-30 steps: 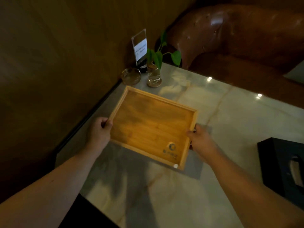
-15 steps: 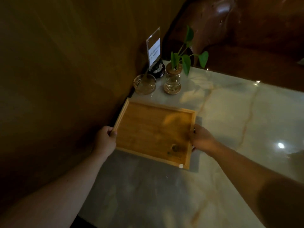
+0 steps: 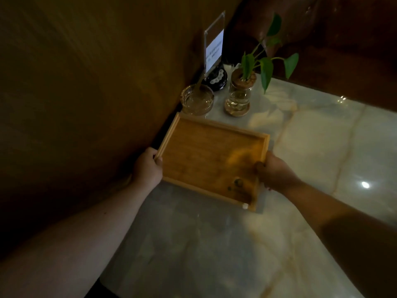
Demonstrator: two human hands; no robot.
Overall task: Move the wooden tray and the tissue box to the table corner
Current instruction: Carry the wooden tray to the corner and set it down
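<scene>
- Tray — wooden, on the marble table by the wall, just short of the glass ashtray.
- Left hand grips its left rim.
- Right hand clasps the right rim.

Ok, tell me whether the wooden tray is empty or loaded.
Empty: the wooden tray shows only bare wood and a printed logo, held by the left hand and right hand.

Honey-brown tray with dark round logo, pale marble table veined amber, green leaves, clear glass ashtray, dark brown wall, white sign
</scene>
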